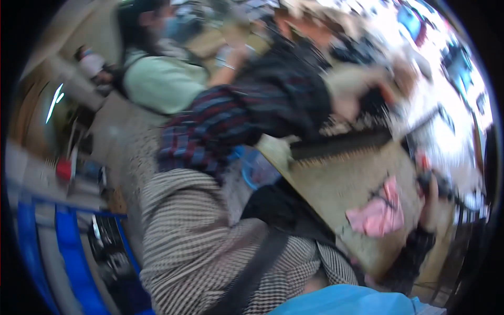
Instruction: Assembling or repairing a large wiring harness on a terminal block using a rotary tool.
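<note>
My left arm, in a plaid sleeve with a black cover, reaches across the worktable. My left hand (349, 94) is smeared by motion above a black, tray-like piece (344, 148) with a pale, bristly-looking edge; its finger position cannot be made out. On the right, my right hand (429, 207) comes out of a dark sleeve, its fingers around a dark object (440, 184) with a red part nearby, too blurred to name. Between my right hand and my body, a crumpled pink cloth (375, 212) lies on the tabletop (320, 184), with dark thin strands across it.
A person in a pale green top (163, 84) works close by at the upper left. Another person (92, 63) is farther back. A blue-rimmed basket (252, 168) is beside the table edge. Blue metal bars (73, 252) are at lower left. Blurred items crowd the far table.
</note>
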`<state>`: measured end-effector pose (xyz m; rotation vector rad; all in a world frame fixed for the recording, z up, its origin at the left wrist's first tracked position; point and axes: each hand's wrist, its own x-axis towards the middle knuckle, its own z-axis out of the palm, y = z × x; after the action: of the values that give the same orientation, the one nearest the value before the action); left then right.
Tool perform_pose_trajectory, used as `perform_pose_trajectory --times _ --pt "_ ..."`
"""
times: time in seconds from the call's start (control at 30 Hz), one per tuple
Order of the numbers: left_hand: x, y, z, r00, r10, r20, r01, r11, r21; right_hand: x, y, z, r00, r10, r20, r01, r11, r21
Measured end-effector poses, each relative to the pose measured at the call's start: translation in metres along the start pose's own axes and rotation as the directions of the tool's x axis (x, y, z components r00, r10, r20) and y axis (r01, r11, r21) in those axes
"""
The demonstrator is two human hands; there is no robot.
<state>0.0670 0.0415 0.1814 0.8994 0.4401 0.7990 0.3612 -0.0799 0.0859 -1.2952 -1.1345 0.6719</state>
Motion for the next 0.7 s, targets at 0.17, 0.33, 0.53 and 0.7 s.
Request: perform_pose_trajectory --times 0.17,0.33,0.53,0.7 --pt "0.007 0.024 -0.058 0.99 -0.114 0.084 0.12 0.991 -0.063 0.011 0.004 0.036 0.997 0.082 -0.013 -0.08 0.988 0.13" --pt "0.028 -0.009 -0.094 0.93 -0.2 0.309 0.257 0.954 -0.155 0.016 0.009 0.058 0.991 0.11 0.078 -0.12 0.984 0.129" --pt "0.027 -0.048 -0.102 0.949 -0.24 0.205 0.293 0.913 -0.284 0.019 0.019 0.058 0.986 0.168 0.021 -0.169 0.985 0.039" --pt "0.029 -0.059 -0.112 0.934 -0.125 0.334 0.286 0.823 -0.491 0.016 0.022 0.066 0.977 0.209 0.033 -0.211 0.976 0.06"
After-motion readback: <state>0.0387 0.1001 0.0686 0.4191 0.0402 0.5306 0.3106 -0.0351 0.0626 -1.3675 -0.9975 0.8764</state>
